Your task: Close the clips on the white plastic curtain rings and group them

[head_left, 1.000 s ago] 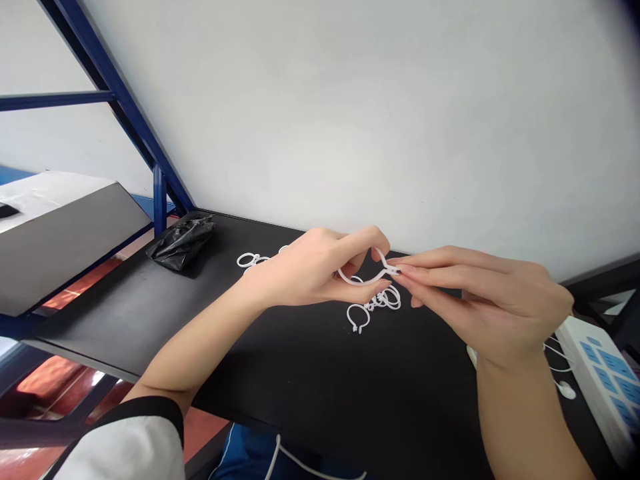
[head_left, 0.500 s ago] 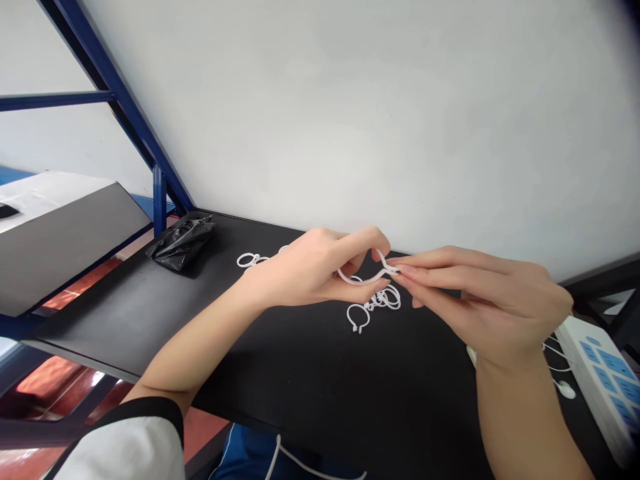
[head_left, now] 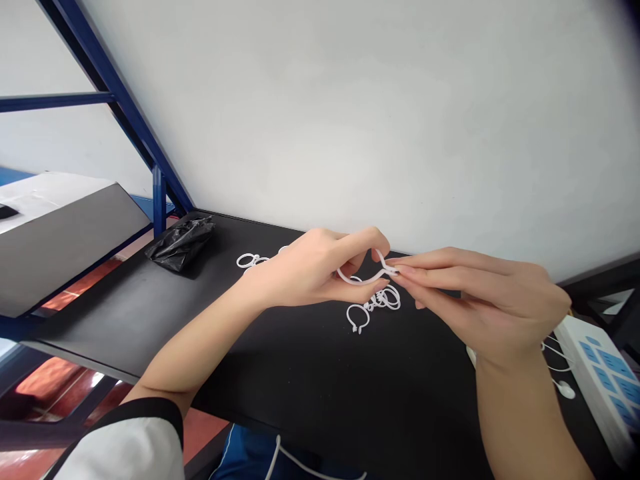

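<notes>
Between my hands, above the black table (head_left: 310, 380), is a white plastic ring (head_left: 361, 281) with two ends that meet at the right. My left hand (head_left: 320, 267) curls around the ring's loop, thumb below and index finger above. The fingertips of my right hand (head_left: 480, 293) pinch its two ends together; the exact tip is partly covered. Under the held ring, a small cluster of similar white rings (head_left: 358, 316) lies on the table. More white rings (head_left: 245, 261) lie farther left, partly hidden behind my left hand.
A crumpled black plastic bag (head_left: 183, 243) lies at the table's far left. To the right stand a white power strip (head_left: 595, 373) with blue sockets and a white earbud (head_left: 566, 389) with its cord. A white wall (head_left: 350, 120) rises behind the table; a blue metal frame (head_left: 135, 133) stands left.
Almost nothing differs. My right hand has shifted very slightly to the left, and both hands keep hold of the ring.
</notes>
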{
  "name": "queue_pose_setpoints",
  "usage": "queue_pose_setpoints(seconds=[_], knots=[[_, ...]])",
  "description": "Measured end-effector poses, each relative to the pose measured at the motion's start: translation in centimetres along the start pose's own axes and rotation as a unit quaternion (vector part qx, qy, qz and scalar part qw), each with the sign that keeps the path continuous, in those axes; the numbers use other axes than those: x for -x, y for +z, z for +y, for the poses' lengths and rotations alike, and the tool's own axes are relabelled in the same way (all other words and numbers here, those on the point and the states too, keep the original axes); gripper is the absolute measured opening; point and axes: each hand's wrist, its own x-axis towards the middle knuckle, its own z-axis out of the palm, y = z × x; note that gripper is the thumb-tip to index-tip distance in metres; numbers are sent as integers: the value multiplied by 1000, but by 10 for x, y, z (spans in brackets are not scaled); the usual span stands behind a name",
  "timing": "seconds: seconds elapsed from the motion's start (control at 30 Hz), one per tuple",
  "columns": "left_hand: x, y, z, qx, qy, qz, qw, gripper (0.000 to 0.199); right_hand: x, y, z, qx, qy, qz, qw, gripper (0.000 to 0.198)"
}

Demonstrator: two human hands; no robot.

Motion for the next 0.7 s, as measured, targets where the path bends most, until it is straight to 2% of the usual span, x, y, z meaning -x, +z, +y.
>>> queue_pose_setpoints(seconds=[0.7], knots=[[-1,0,5,18,-36,-8,999,24,-1,3,0,45,-9,5,999,40]])
